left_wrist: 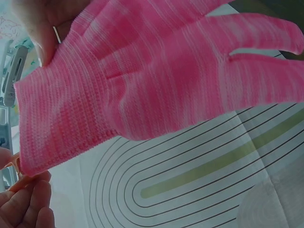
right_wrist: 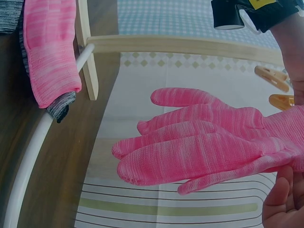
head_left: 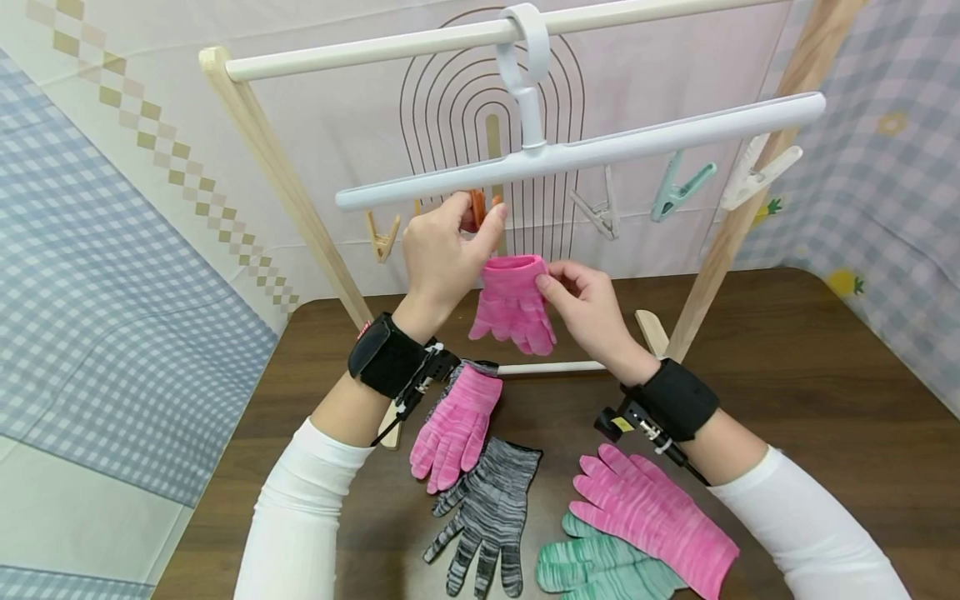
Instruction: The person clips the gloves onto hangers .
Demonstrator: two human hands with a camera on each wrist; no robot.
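A pink streaked glove (head_left: 514, 304) hangs fingers down below the hanger, its cuff opening upward. My right hand (head_left: 588, 304) pinches the cuff's right edge. Above the glove's left side, my left hand (head_left: 453, 242) squeezes an orange clothespin (head_left: 477, 208) between thumb and fingers. The left wrist view has this clothespin (left_wrist: 17, 164) at the corner of the cuff (left_wrist: 61, 123); whether it bites the fabric I cannot tell. Seen from the right wrist, the glove's fingers (right_wrist: 161, 161) dangle loose, with my right fingertips (right_wrist: 283, 185) at the cuff.
A white hanger (head_left: 637, 140) hooks over the rack's top rod (head_left: 375, 48). From it hang a tan clip (head_left: 382, 237), a grey clip (head_left: 602, 212), a green clip (head_left: 678, 190) and a white clip (head_left: 757, 177). Pink (head_left: 652, 512), grey (head_left: 495, 500) and green gloves (head_left: 600, 567) lie on the brown table (head_left: 817, 433).
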